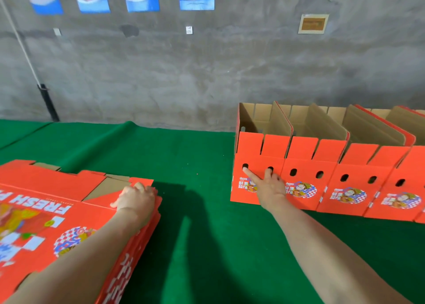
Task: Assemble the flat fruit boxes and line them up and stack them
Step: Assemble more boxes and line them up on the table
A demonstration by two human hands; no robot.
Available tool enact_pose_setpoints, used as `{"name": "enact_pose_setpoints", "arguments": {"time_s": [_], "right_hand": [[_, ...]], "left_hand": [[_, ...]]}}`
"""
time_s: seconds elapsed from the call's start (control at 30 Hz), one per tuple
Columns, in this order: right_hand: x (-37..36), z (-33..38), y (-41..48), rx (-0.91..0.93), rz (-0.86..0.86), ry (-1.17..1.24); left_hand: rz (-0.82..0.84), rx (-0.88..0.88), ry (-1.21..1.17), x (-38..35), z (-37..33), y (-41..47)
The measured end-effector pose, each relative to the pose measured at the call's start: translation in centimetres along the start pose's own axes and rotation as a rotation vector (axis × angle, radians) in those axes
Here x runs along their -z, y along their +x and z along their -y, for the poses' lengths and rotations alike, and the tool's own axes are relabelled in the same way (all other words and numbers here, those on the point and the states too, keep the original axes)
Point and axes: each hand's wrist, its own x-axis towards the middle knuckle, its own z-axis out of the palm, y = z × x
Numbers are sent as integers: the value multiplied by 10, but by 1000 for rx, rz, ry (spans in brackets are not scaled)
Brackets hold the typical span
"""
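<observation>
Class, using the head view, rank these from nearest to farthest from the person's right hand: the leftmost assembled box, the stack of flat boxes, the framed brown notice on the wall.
1. Leftmost assembled box: touched by the right hand.
2. Stack of flat boxes: left, across the green mat.
3. Framed brown notice: high on the wall.

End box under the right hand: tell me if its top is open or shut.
Open. The end box has its flaps standing up, with bare brown inside showing. The right hand has fingers in its two holes.

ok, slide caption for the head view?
Right hand fingers in the end box holes, left hand on the flat stack.
</observation>
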Motion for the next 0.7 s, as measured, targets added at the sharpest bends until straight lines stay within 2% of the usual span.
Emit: {"name": "enact_pose_setpoints", "arguments": {"time_s": [0.53, 0.63, 0.7], "right_hand": [[-30, -95, -13, -170, 24, -21], [-22, -87, -18, -229, 108, 70], [-9, -73, -21, -295, 184, 246]], "left_hand": [[29, 58, -58, -1, -7, 4], [27, 79, -78, -4, -8, 5], [20, 90, -96, -6, -9, 5]]}}
